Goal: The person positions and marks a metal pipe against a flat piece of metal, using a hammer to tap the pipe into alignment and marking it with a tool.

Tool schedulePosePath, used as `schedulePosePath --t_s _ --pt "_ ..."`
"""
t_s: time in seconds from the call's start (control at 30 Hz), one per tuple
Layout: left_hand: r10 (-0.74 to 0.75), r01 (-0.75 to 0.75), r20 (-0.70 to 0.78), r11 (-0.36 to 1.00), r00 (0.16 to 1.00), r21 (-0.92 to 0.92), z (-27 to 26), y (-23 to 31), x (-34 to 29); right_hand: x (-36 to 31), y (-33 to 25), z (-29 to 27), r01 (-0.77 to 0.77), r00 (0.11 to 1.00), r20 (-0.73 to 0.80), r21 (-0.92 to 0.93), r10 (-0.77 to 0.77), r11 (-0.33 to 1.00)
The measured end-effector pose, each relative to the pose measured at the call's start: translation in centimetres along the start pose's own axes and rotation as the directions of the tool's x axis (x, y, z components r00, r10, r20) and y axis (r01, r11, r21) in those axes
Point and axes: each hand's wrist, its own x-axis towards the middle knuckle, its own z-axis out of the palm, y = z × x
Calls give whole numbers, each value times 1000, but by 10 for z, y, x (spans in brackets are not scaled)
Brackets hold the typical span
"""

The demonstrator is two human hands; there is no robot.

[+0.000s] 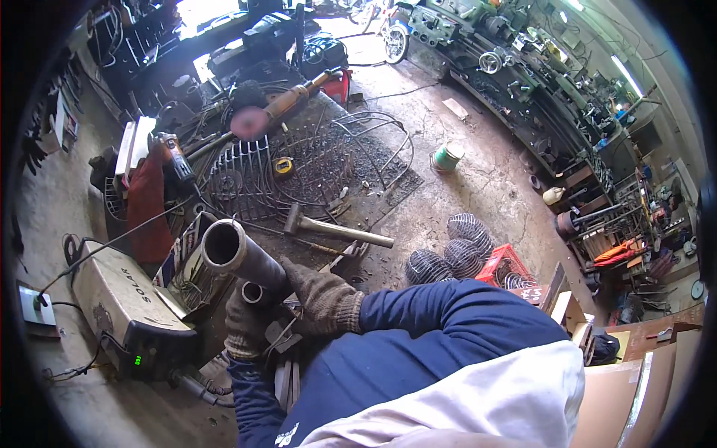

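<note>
A wide, grey metal pipe [261, 267] rises at a tilt from between my hands, its open end up and to the left. Just below it shows the open end of a narrower metal tube [261, 288]; whether the two are joined I cannot tell. My left hand [246, 327], in a brown knitted glove, is closed around the narrow tube. Against the wide pipe's lower end, my right hand [323, 297], gloved alike, is closed, its fingertips partly hidden behind the pipe. A hammer [343, 230] with a wooden handle lies on the work table [385, 198] beyond.
On the table are a yellow tape measure [284, 167], a curved metal grille [243, 168] and an angle grinder [176, 157]. At left stands a beige welding machine [123, 287] with cables. Wire cages [463, 258] and a red crate [502, 261] sit at right. A lathe [515, 71] lines the far wall.
</note>
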Motion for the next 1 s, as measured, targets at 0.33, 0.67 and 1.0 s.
schedulePosePath --t_s 0.33,0.67,1.0 --pt "148 -173 98 919 984 355 -4 -32 9 0 17 18 -129 818 559 -48 134 990" --pt "86 -77 -47 982 995 172 2 -35 5 -5 15 23 -243 842 496 -7 215 970" --pt "115 -108 -18 969 993 223 0 -21 5 -2 -7 -2 -270 801 545 -42 248 962"
